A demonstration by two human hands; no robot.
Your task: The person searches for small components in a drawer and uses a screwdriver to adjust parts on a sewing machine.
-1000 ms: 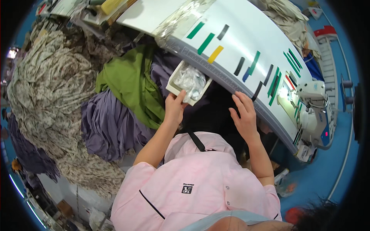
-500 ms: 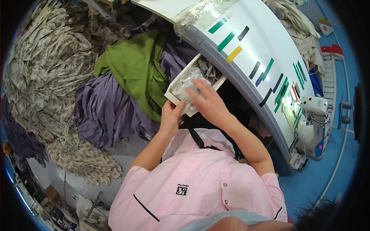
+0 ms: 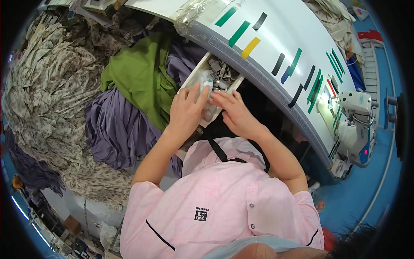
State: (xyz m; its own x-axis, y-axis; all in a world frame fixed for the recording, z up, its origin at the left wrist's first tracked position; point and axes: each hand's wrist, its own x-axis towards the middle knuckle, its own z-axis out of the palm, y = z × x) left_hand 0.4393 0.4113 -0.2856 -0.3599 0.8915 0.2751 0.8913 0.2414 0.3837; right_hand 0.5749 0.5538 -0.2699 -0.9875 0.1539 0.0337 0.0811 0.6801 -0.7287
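Nearby, green cloth (image 3: 137,69), drawer (image 3: 199,70), left fingers (image 3: 194,93) parted, partly hiding plastic bag (image 3: 206,78), right fingers (image 3: 223,98) curved, grips unclear

Item count: two bare hands (image 3: 186,111), one cream-white rectangular drawer (image 3: 196,73).
One yellow tape strip (image 3: 250,48), one olive-green cloth (image 3: 138,69) and one white-and-blue sewing machine (image 3: 354,102) are recorded; small silvery metal parts (image 3: 222,72) number several, overlapping, exact count not determinable.

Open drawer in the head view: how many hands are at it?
2. The left hand is over the clear plastic bag in the drawer; the right hand reaches over the drawer's right side. No others show.
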